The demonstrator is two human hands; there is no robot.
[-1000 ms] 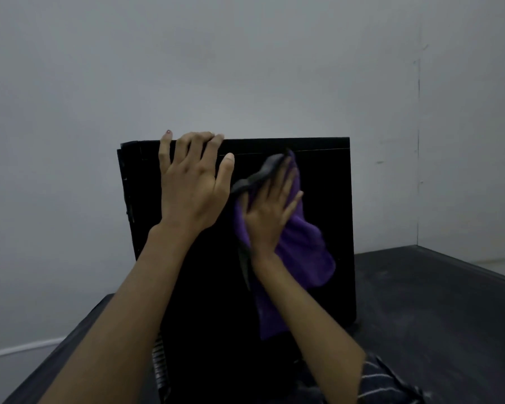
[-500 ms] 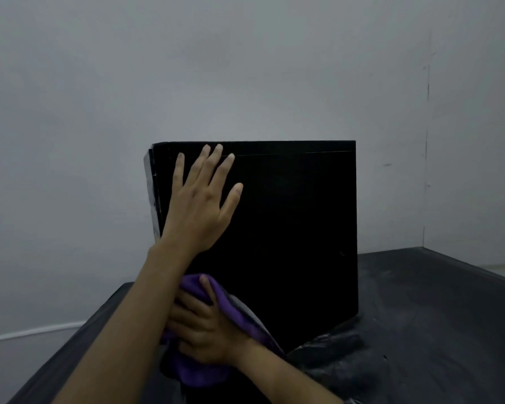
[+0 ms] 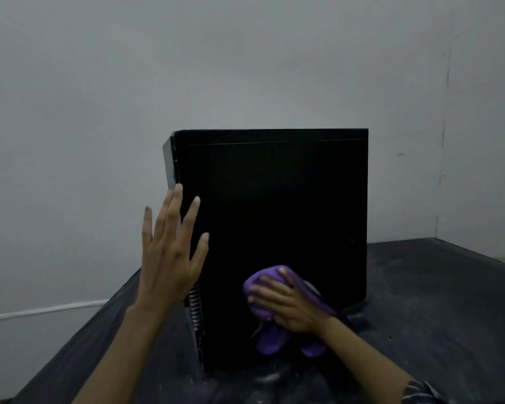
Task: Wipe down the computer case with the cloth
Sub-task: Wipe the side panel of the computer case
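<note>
So here we've got the black computer case (image 3: 274,228) standing upright in the middle of the frame on a dark, dusty-looking table (image 3: 435,301), broad side panel facing us. Our right hand (image 3: 292,307) is low on that panel, lower centre of the frame, fingers spread and curled over the bunched purple cloth (image 3: 267,339), pressing it against the case, with a bit of cloth hanging loose below the palm. Our left hand (image 3: 169,258) is at the left of centre with fingers straight and splayed, holding nothing, up by the case's left edge; we honestly can't tell if it's touching the panel or just hovering beside it. That's our main worry: if that hand isn't bracing and we scrub sideways, a tall narrow case like this could probably skid or rock on the table. The dangling end of the cloth might also snag in the vent slots (image 3: 195,313) showing at the lower left corner of the case. And the table looks gritty, so if the cloth dips down and picks that up we'd likely just smear or scratch the glossy panel. As for brands or labels, nothing readable anywhere: the panel is plain black, the wall (image 3: 245,68) behind is bare grey, and it's all too dim for small print
</note>
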